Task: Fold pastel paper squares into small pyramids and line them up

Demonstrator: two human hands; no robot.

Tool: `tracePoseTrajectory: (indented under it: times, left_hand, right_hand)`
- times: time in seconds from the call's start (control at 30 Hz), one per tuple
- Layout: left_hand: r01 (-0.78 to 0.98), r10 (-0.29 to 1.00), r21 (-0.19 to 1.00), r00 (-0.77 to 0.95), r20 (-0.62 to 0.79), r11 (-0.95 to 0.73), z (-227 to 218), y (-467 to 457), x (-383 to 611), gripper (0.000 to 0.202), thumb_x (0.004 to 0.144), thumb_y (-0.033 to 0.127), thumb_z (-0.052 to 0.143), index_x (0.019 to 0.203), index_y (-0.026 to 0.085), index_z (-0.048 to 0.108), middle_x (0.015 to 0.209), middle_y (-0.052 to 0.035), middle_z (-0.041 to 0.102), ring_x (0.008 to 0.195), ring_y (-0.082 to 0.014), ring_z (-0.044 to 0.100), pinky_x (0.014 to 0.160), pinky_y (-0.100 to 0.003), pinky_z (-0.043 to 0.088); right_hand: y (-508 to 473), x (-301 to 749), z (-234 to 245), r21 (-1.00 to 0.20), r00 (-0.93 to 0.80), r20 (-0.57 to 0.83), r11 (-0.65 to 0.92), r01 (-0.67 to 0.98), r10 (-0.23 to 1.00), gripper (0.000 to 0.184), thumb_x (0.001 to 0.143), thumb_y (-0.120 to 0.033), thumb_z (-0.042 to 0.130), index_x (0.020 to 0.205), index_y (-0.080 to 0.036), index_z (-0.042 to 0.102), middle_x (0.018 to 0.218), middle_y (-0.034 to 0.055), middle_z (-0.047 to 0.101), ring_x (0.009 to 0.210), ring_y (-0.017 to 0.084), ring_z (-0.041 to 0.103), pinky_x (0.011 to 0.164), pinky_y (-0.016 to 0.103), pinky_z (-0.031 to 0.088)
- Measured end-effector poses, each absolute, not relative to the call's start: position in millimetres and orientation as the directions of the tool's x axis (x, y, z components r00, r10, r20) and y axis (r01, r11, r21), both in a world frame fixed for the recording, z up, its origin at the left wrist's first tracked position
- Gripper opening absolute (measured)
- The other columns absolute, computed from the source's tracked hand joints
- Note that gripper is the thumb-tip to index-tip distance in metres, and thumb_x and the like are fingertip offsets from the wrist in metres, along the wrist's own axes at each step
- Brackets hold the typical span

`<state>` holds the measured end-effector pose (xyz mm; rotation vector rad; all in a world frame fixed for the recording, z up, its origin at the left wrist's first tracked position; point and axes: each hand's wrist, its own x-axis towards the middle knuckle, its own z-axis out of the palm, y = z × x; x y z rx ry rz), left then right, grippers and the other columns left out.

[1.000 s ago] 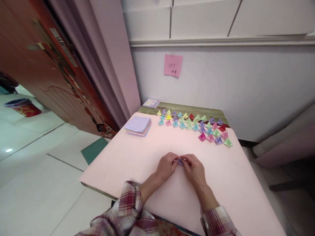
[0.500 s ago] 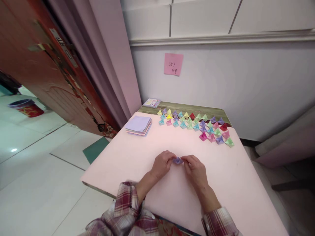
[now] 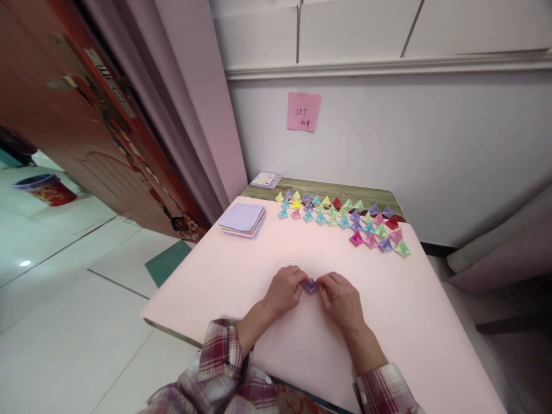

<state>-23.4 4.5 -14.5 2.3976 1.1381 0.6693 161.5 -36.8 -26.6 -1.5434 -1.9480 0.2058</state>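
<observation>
Red-brown panelled door (image 3: 86,144), at left, with a mauve curtain (image 3: 196,86) hanging between it and the pale wall (image 3: 388,132). Below the wall, a pale pink surface (image 3: 224,287), its far strip showing green wood grain. Two plaid sleeves (image 3: 219,353) reach in from the near edge. The left hand (image 3: 284,289) and right hand (image 3: 341,299) face each other near the middle of the surface, each with thumb and fingers pinched on one end of the same small fold. Beyond the left hand and to its left, apart from it, a stack of square paper sheets (image 3: 242,217) with a lilac sheet on top. On the wall, a pink handwritten note (image 3: 303,112); in the far left corner of the surface, a flat printed packet (image 3: 266,180). Folded paper boats (image 3: 344,222) of many colours stand in close rows beyond the hands, chiefly to the right. Smallest, a purple paper boat (image 3: 311,285) lies directly between the fingertips, its long axis running crosswise from hand to hand, its central peak upward; neither hand is nearer, both touching it. Whether its base meets the surface cannot be told.
</observation>
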Motion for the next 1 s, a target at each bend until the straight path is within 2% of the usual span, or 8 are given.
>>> tracePoseTrajectory:
  times: [0.17,0.3,0.53,0.73,0.87,1.0]
  left_hand:
    - [0.624,0.794,0.516,0.569,0.215,-0.587,-10.6,3.4,-21.8,0.022,0.075,0.004,0.049,0.087,0.019,0.059,0.087,-0.0033,0.063,0.087,-0.0188,0.056,0.080,-0.032,0.039]
    - [0.625,0.798,0.528,0.571,0.192,-0.574,-10.9,3.9,-21.2,0.019,0.076,0.005,0.049,0.086,0.019,0.058,0.086,-0.0032,0.063,0.086,-0.0187,0.056,0.081,-0.032,0.038]
    - [0.594,0.797,0.573,0.573,0.192,-0.565,-14.6,7.0,-22.3,0.024,0.083,0.006,0.045,0.090,0.021,0.062,0.087,-0.0024,0.065,0.087,-0.0172,0.058,0.083,-0.032,0.038]
    - [0.601,0.796,0.568,0.578,0.177,-0.562,-14.5,7.8,-21.8,0.023,0.077,0.005,0.050,0.090,0.020,0.062,0.089,-0.0026,0.066,0.089,-0.0183,0.058,0.084,-0.032,0.039]
    - [0.615,0.798,0.554,0.579,0.166,-0.561,-12.3,6.9,-21.0,0.018,0.079,0.008,0.051,0.089,0.020,0.061,0.089,-0.0031,0.067,0.088,-0.0188,0.058,0.084,-0.033,0.039]
    - [0.612,0.800,0.555,0.572,0.181,-0.563,-11.3,5.3,-21.0,0.022,0.081,0.008,0.048,0.095,0.020,0.060,0.090,-0.0032,0.067,0.087,-0.0181,0.059,0.084,-0.033,0.038]
  right_hand:
    - [-38.0,160.6,-24.0,-0.479,-0.130,0.391,0.322,0.817,0.911,0.019,0.076,-0.009,0.050,0.083,-0.021,0.062,0.080,0.0013,0.062,0.077,0.016,0.055,0.069,0.025,0.037]
    - [-37.7,160.6,-25.5,-0.480,-0.119,0.401,0.319,0.817,0.908,0.018,0.076,-0.010,0.049,0.082,-0.021,0.061,0.079,0.0011,0.062,0.075,0.015,0.055,0.068,0.025,0.037]
    - [-37.1,162.2,-27.2,-0.459,-0.154,0.403,0.345,0.819,0.902,0.024,0.078,-0.010,0.049,0.090,-0.024,0.065,0.081,0.0013,0.063,0.077,0.016,0.056,0.070,0.025,0.038]
    - [-36.7,162.9,-28.6,-0.432,-0.167,0.406,0.350,0.831,0.899,0.028,0.076,-0.011,0.051,0.094,-0.025,0.067,0.083,0.0018,0.063,0.079,0.016,0.057,0.072,0.026,0.039]
    - [-37.0,161.1,-26.5,-0.424,-0.181,0.403,0.358,0.832,0.897,0.022,0.078,-0.014,0.052,0.092,-0.023,0.066,0.081,0.0025,0.063,0.078,0.017,0.056,0.073,0.027,0.038]
    - [-37.8,159.5,-24.2,-0.397,-0.177,0.407,0.349,0.849,0.896,0.012,0.084,-0.021,0.053,0.086,-0.022,0.065,0.078,0.0030,0.061,0.077,0.017,0.056,0.073,0.027,0.036]
